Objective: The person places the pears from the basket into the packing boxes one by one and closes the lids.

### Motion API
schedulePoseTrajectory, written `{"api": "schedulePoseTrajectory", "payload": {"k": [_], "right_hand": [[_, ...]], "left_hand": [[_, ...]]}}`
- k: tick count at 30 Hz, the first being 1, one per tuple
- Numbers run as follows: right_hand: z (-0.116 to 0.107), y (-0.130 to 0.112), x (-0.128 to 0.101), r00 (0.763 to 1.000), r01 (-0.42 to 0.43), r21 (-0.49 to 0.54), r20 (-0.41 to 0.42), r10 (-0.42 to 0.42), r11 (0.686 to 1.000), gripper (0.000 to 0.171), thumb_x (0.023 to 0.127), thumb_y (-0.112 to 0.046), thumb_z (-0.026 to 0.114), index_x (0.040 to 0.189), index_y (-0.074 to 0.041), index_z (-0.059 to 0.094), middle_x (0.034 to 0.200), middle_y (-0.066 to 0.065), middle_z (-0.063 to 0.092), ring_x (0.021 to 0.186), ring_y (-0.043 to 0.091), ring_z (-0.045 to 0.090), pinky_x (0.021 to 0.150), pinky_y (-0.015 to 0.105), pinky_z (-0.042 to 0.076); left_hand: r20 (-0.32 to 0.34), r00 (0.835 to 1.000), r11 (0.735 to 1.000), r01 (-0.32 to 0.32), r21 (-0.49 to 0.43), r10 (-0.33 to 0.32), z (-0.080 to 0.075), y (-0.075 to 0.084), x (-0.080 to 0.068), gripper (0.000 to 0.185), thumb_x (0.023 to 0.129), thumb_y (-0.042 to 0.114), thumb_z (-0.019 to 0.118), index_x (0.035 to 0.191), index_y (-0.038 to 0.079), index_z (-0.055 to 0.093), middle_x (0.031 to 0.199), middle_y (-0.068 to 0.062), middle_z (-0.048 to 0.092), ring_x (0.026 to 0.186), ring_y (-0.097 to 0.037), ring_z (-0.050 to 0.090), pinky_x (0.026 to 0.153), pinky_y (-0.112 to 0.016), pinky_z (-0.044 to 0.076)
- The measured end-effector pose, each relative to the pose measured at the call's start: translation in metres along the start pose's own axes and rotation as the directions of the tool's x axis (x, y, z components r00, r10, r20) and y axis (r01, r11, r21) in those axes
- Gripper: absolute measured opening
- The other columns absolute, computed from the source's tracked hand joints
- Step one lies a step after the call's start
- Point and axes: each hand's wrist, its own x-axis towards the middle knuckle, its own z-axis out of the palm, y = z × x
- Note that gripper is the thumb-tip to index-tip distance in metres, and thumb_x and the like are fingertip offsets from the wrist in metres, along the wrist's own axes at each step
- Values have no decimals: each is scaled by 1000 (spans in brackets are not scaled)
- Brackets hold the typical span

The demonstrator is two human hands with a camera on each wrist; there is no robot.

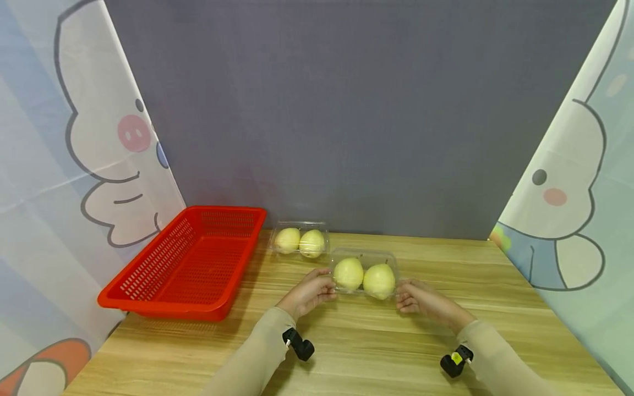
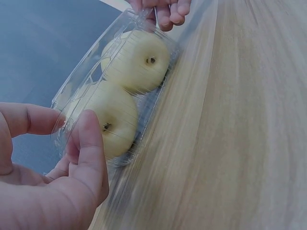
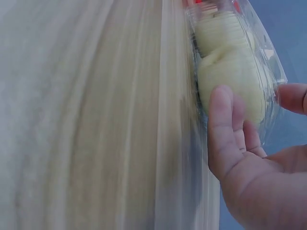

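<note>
Two hands grip one pear box (image 1: 365, 276) mid-table: left hand (image 1: 308, 293) pinches its left end, right hand (image 1: 421, 300) its right end.

Right hand (image 3: 249, 167) grips clear pear box (image 3: 240, 62) end, on table (image 3: 86, 120).

two clear boxes (image 1: 364, 278) (image 1: 299, 240), four pears (image 1: 349, 273) (image 1: 379, 281) (image 1: 288, 240) (image 1: 312, 243), one red basket (image 1: 184, 264), two hands (image 1: 309, 291) (image 1: 421, 300)

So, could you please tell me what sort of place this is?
Probably a staged recording booth, not a kitchen: a wooden table walled by a grey backdrop and cartoon curtains, with only a red basket and boxed pears.
</note>
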Motion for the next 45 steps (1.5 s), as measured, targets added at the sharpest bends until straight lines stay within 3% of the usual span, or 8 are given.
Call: {"api": "schedulePoseTrajectory", "payload": {"k": [6, 10, 28, 45], "right_hand": [[0, 1, -1, 999, -18, -23, 29, 19, 1000, 28, 104, -20, 45, 111, 7, 48, 97, 13, 57, 87, 20, 59, 81, 31, 56], [0, 3, -1, 997, -28, 8, 68, 27, 1000, 29, 105, -23, 43, 101, 3, 55, 94, 10, 59, 85, 19, 59, 80, 30, 56], [1, 6, -4, 992, 8, 66, 128, -17, 998, 29, 107, -21, 40, 101, 3, 57, 94, 9, 61, 84, 15, 61, 79, 27, 56], [-1, 5, -3, 989, 21, 26, 145, -24, 999, 29, 107, -21, 40, 98, 1, 58, 93, 8, 60, 83, 15, 60, 78, 27, 56]], "left_hand": [[-2, 1000, 1000, 1, -1, -1, 0, -1, 1, 65, 93, 1, 55, 150, -8, 27, 91, -10, 51, 81, -19, 56, 80, -28, 55], [-3, 1000, 1000, 2, -7, -2, -1, -2, 2, 64, 93, 1, 55, 150, -8, 26, 90, -10, 52, 81, -18, 56, 79, -27, 55], [-5, 1000, 1000, -5, -5, 5, -1, -3, 1, 62, 93, -1, 54, 149, -9, 28, 89, -9, 52, 79, -17, 55, 78, -26, 56], [3, 1000, 1000, -9, -6, 9, -1, -3, 1, 64, 92, -1, 54, 149, -10, 26, 88, -8, 51, 78, -16, 54, 76, -25, 55]]}}
